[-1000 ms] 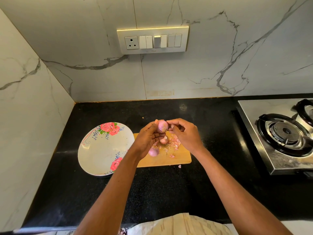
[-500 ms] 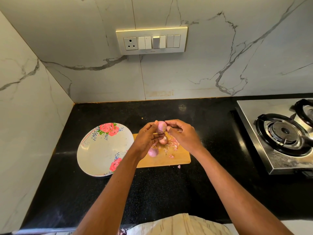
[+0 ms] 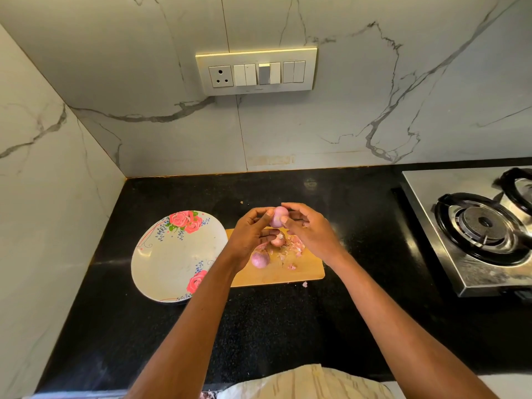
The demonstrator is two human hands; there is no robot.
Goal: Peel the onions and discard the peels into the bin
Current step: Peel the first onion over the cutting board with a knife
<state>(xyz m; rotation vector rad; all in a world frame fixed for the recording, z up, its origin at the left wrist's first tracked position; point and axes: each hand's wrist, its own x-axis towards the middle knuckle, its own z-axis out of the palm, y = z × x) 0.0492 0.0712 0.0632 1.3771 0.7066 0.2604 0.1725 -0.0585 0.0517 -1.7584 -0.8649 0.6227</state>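
Note:
A small pink onion (image 3: 278, 216) is held above the wooden cutting board (image 3: 302, 273). My left hand (image 3: 250, 236) grips it from the left with thumb and fingers. My right hand (image 3: 309, 230) pinches it from the right, thumb on its front. Two more onions lie on the board below: one (image 3: 278, 240) partly hidden under my hands, another (image 3: 260, 259) nearer me. Pink peel scraps (image 3: 293, 245) are scattered over the board. No bin is in view.
A white plate with rose prints (image 3: 172, 263) sits left of the board on the black counter (image 3: 288, 326). A steel gas stove (image 3: 478, 226) stands at the right. One peel scrap (image 3: 305, 284) lies on the counter. Marble walls close the back and left.
Both hands stay on the same onion above the board. My right thumb has shifted onto the onion's front, and the onion has turned slightly.

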